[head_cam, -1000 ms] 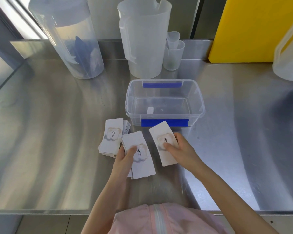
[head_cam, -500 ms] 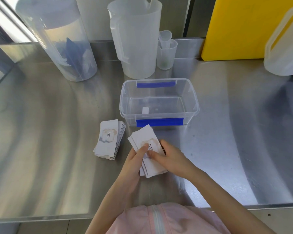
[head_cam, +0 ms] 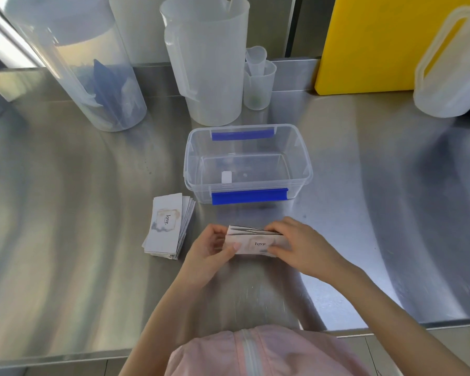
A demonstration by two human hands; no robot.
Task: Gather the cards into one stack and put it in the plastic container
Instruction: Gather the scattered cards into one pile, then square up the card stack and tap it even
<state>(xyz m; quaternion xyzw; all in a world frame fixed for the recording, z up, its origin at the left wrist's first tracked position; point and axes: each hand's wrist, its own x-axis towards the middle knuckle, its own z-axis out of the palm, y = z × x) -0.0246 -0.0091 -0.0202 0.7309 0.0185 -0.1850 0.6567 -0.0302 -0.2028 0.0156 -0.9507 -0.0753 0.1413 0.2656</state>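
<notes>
Both hands, left hand and right hand, grip a bundle of cards just in front of the plastic container. A second pile lies on the desk front-left of the container.

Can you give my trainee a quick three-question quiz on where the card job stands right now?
1. True or false: the plastic container already holds a stack of cards.
2. Multiple choice: the pile of cards on the table lies (A) inside the container, (B) to the left of the container's near corner, (C) under the yellow board.
3. Short answer: what are the left hand and right hand doing?

Key
1. False: only a small white tag shows on its floor.
2. B.
3. Both grip one bundle of cards from its two ends, held on edge just above the table, in front of the container.
</notes>
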